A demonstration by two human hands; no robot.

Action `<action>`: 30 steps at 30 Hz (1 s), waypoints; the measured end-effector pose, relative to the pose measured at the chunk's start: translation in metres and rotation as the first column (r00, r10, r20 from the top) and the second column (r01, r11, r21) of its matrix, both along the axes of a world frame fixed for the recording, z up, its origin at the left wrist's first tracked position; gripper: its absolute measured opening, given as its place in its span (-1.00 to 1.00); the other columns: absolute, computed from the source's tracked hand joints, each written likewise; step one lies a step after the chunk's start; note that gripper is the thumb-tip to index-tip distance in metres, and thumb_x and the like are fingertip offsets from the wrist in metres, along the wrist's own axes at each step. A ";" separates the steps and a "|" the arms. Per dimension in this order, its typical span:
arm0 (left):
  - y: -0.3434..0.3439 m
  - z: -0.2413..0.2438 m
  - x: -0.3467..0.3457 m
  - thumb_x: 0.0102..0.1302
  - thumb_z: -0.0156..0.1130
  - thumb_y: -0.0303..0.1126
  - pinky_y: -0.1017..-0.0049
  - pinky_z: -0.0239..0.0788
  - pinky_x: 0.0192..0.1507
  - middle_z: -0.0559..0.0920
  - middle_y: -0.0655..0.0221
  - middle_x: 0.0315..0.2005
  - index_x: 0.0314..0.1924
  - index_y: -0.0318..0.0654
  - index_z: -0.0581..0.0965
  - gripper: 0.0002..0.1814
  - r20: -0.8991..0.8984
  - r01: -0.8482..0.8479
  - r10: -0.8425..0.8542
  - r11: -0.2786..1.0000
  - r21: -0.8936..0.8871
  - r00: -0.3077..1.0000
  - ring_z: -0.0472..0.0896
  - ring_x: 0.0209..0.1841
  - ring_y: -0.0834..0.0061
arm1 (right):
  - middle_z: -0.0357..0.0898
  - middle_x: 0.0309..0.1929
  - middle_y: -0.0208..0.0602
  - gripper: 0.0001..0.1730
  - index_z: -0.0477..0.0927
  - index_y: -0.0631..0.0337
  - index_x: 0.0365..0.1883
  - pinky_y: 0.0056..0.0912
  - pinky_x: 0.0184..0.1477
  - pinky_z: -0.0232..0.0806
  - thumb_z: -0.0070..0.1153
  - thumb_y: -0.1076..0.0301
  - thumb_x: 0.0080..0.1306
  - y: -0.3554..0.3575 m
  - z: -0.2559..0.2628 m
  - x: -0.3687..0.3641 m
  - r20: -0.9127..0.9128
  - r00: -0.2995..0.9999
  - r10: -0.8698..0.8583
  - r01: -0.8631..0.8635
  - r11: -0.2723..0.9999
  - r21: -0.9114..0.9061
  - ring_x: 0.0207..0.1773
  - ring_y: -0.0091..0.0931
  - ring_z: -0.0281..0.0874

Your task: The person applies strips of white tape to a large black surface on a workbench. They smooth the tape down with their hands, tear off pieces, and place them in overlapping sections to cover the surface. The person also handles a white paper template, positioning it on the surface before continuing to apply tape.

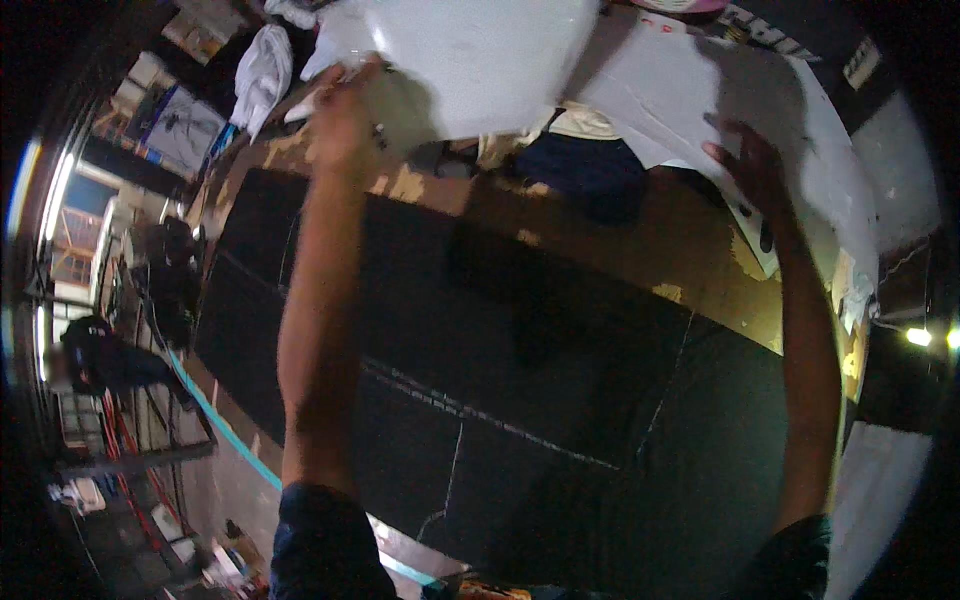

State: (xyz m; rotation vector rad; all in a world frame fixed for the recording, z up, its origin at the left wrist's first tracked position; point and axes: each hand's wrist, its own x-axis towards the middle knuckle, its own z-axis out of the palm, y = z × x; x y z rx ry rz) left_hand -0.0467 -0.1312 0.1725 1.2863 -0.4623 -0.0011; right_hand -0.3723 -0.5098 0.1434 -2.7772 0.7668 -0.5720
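A large black sheet with white chalk-like lines (525, 360) covers most of the table before me. My left hand (346, 97) reaches to the far side, at the lower left edge of a white sheet (487, 60); its fingertips touch or overlap that edge, and a grip cannot be made out. My right hand (750, 165) is over another pale sheet (652, 82) at the upper right, fingers apart, casting a shadow. Between the sheets lie dark blue cloth (577, 169) and cream cloth (585, 124).
Brown table surface (697, 262) with torn paper patches shows beyond the black sheet. Bundled white cloth (264, 75) lies at the upper left. A teal strip (225, 427) runs along the left edge. A person in dark clothes (120, 360) is at the far left, near red poles (120, 442).
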 end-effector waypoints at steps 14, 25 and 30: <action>0.088 0.020 -0.450 0.40 0.22 -0.34 0.44 0.34 0.04 0.58 0.41 -0.05 0.11 -0.33 0.48 -0.65 -0.527 0.034 -0.226 0.937 -0.349 0.820 0.49 -0.06 0.58 | 0.37 -0.45 -0.57 -0.40 0.57 0.33 0.12 -0.48 -0.33 0.18 -0.12 -0.09 0.52 0.356 -0.014 -0.266 0.327 0.695 -0.640 -0.464 -0.052 0.885 -0.42 -0.63 0.31; 0.314 -0.062 -0.606 0.41 0.23 -0.19 0.50 0.31 0.18 0.62 0.34 -0.01 0.08 -0.36 0.54 -0.59 -0.762 0.693 -0.456 0.721 -0.014 0.459 0.54 0.05 0.55 | 0.63 -0.25 -0.42 -0.68 0.63 0.28 -0.15 -0.39 -0.17 0.37 0.24 0.18 0.33 0.425 -0.043 -0.420 0.109 0.823 -0.557 -0.018 0.165 0.986 -0.25 -0.53 0.52; 0.360 -0.096 -0.571 0.39 0.24 -0.25 0.46 0.32 0.19 0.68 0.31 -0.05 0.10 -0.37 0.55 -0.60 -0.786 0.637 -0.387 0.771 0.011 0.482 0.58 0.04 0.50 | 0.62 -0.33 -0.40 -0.59 0.64 0.31 -0.17 -0.38 -0.15 0.38 0.32 0.11 0.25 0.442 -0.038 -0.375 -0.036 0.986 -0.163 0.086 0.311 0.947 -0.24 -0.52 0.55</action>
